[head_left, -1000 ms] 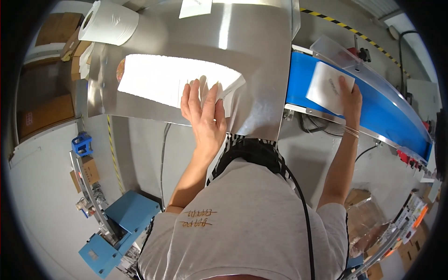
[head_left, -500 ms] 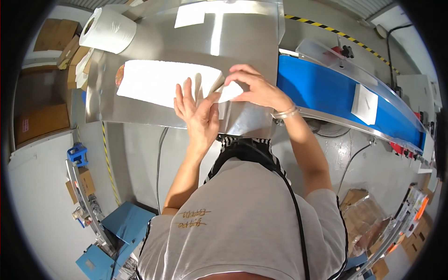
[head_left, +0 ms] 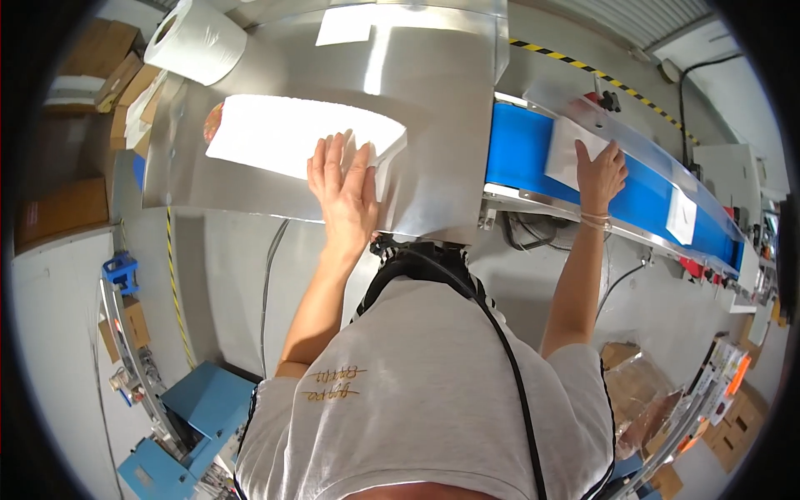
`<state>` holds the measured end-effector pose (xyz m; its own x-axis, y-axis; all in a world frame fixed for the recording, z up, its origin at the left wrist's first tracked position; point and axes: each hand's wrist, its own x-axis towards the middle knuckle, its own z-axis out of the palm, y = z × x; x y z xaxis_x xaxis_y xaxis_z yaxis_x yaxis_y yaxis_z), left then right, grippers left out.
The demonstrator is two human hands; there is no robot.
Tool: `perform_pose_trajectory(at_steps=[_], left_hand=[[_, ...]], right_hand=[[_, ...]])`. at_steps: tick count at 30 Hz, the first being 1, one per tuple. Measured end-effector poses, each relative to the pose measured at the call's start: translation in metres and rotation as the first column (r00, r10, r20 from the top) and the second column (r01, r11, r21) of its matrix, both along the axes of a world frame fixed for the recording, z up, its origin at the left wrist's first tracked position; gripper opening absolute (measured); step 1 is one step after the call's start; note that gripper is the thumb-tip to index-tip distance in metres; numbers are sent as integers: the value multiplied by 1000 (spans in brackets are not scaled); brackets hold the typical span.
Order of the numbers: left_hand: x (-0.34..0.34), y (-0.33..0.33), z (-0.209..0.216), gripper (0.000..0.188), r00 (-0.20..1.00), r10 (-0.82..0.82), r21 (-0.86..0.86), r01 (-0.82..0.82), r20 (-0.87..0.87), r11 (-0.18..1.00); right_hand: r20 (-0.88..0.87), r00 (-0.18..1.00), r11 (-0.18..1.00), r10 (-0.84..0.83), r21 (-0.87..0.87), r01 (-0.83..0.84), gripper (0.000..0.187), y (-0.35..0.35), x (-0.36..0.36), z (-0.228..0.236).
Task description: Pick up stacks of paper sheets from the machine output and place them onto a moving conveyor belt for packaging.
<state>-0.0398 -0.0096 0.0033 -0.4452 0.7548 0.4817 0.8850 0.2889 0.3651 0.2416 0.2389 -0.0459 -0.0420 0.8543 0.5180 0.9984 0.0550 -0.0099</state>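
Note:
A long row of white folded paper sheets [head_left: 283, 133] lies on the metal table, overlapping closely like a leaning stack. Something red and patterned [head_left: 213, 125] shows at its left end. My left hand [head_left: 346, 187] rests on the row's near right part, its fingers stretched out and slightly apart. Over on the blue conveyor belt [head_left: 521, 142], my right hand [head_left: 602, 175] is at the right edge of a white folded paper piece [head_left: 567, 150] lying flat. That hand's thumb and fingers are spread. Farther along the belt lies another white folded piece [head_left: 682, 217].
A large white roll [head_left: 196, 42] stands at the table's far left, and a white sheet [head_left: 344, 25] lies at its far edge. A clear guard [head_left: 650, 150] runs along the belt's far side. Cardboard boxes [head_left: 62, 212] are at the left.
My right hand has moved from the row's right end to the belt, where a white folded piece now lies. The other piece on the belt has shifted right. My left hand stays on the row.

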Motion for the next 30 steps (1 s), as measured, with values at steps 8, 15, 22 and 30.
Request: perform_pose_trajectory(at_steps=[8,15,22,30], left_hand=[[-5,-4,1,30,997,-37,8,37,74,999],[-11,1,3,38,993,20,52,-26,117,998],[-16,-3,-6,32,1000,6,111,-8,12,994],[-19,-5,-7,27,996,-14,101,5,84,995]], right_hand=[[-877,210,27,433,-220,-975,52,-77,-155,45],[-993,116,146,-7,-116,-983,47,-52,-129,-16],[-529,848,817,44,-469,-336,36,9,13,-14],[-777,368,359,511,-197,-913,54,-51,-108,33]])
